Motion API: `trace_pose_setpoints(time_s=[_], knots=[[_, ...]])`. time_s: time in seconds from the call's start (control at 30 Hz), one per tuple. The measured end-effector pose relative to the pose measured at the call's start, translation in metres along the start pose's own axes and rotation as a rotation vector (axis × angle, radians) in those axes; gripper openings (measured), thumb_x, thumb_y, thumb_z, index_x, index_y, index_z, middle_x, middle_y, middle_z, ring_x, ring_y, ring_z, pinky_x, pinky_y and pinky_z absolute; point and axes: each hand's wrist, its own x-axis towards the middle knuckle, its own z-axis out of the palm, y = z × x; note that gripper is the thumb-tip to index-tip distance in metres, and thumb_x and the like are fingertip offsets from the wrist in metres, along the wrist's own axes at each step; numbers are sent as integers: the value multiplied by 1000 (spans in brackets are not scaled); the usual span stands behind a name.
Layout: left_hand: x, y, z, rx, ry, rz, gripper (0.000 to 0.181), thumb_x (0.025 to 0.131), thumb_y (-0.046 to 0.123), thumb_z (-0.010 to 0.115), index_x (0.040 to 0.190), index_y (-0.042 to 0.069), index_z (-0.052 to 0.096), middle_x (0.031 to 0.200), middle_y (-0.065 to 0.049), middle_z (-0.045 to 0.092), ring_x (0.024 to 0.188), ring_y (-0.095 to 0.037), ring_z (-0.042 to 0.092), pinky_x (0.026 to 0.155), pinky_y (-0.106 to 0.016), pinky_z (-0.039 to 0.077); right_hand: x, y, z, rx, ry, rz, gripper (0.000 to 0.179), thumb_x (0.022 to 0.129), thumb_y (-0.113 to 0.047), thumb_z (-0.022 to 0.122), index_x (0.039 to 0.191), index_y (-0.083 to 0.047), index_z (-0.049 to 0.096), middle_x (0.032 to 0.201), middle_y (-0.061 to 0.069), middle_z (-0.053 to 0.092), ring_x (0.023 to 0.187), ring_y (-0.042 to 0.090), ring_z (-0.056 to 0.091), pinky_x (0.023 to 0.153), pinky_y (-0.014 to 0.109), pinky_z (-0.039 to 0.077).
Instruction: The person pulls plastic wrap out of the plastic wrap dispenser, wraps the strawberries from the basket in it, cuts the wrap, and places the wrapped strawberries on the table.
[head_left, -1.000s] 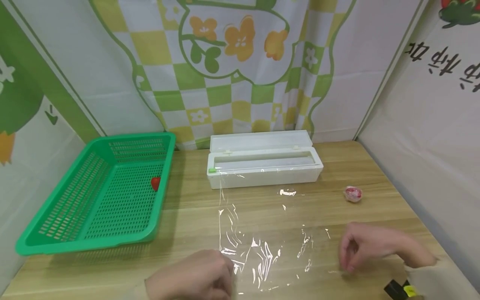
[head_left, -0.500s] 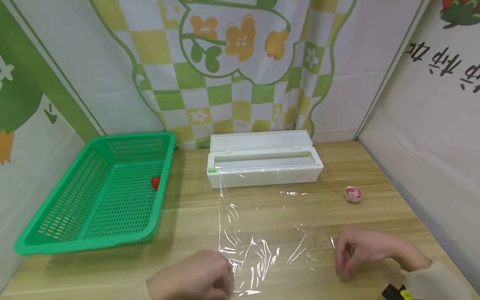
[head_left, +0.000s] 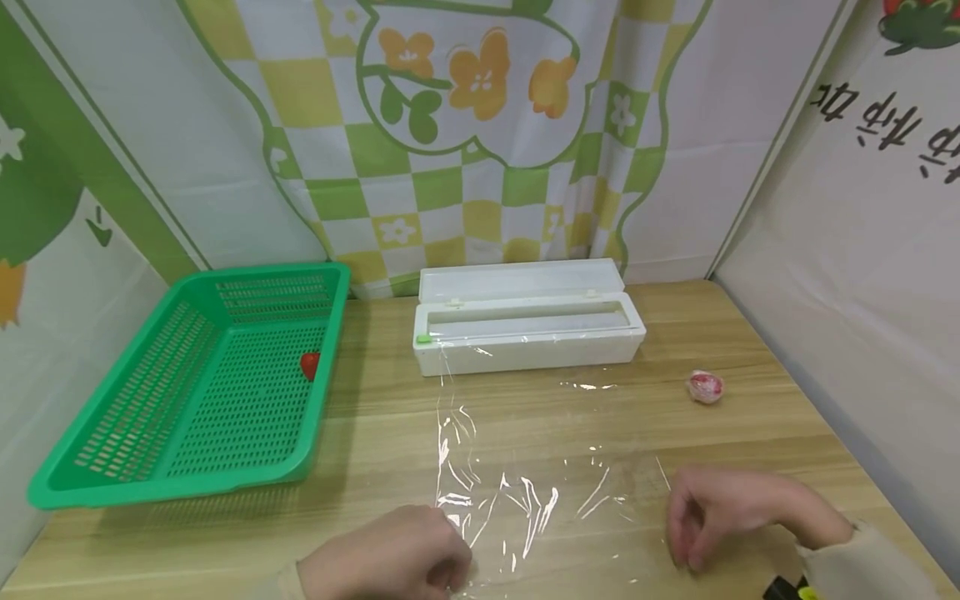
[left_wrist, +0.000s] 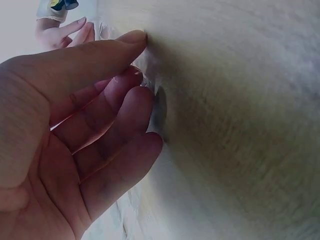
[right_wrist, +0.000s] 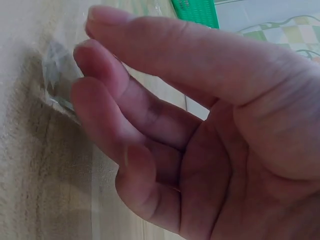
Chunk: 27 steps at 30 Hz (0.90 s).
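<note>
A sheet of clear cling film (head_left: 525,467) runs over the wooden table from a white cling film dispenser (head_left: 528,354), whose lid is raised. At the sheet's near left corner my left hand (head_left: 393,554) pinches the film, fingers curled and fingertips close to the table. My right hand (head_left: 723,508) pinches its near right side with thumb and bent fingers. In the right wrist view, crumpled film (right_wrist: 57,75) shows beside the right fingertips. The left wrist view has the left thumb (left_wrist: 100,57) lying over the curled fingers.
A green plastic basket (head_left: 311,446) stands at the left with a small red thing (head_left: 308,365) inside. A small film-wrapped red and white item (head_left: 705,387) lies at the right. Patterned curtain (head_left: 465,192) hangs behind the dispenser.
My right hand has shifted slightly toward me and to the left. The left hand has moved only a little, and the film's creases and glints have changed.
</note>
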Motion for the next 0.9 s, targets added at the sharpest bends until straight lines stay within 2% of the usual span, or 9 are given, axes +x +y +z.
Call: trace_pose_setpoints(time_s=[0.3,0.47,0.57,0.73,0.9], knots=[[-2,1,0,-22,-18,-21,22,65,12,63,55,29,53,51,23,37,51,8,30,44,-10,27,-4,2,2,-55,-19,-8,11,76,-8,78,87,-9,78,69,12,72,62,-15,55,49,15,52],[-4,3,1,-49,-32,-34,22,66,12,64,55,30,56,51,24,39,51,10,30,43,-10,29,-8,4,1,-83,-36,-35,12,78,-7,76,90,-10,78,75,3,75,65,-16,54,50,14,52],[-5,3,-1,-57,-33,-35,21,67,13,66,57,28,56,52,22,37,51,9,29,44,-10,28,-10,6,0,-71,-53,-51,12,80,-7,75,91,-9,77,81,2,76,71,-15,56,55,17,55],[-8,5,-2,-60,-5,-38,22,67,12,65,57,27,52,53,22,34,52,8,28,44,-11,26,-12,6,-1,-58,-58,-78,11,83,-11,73,93,-7,77,88,6,76,81,-12,59,64,21,58],[-13,9,-2,-122,12,-92,25,67,17,66,51,28,49,50,23,31,49,9,24,38,-14,23,-13,7,0,-101,-55,-97,12,85,-12,71,94,-6,77,90,6,76,87,-8,61,71,19,57]])
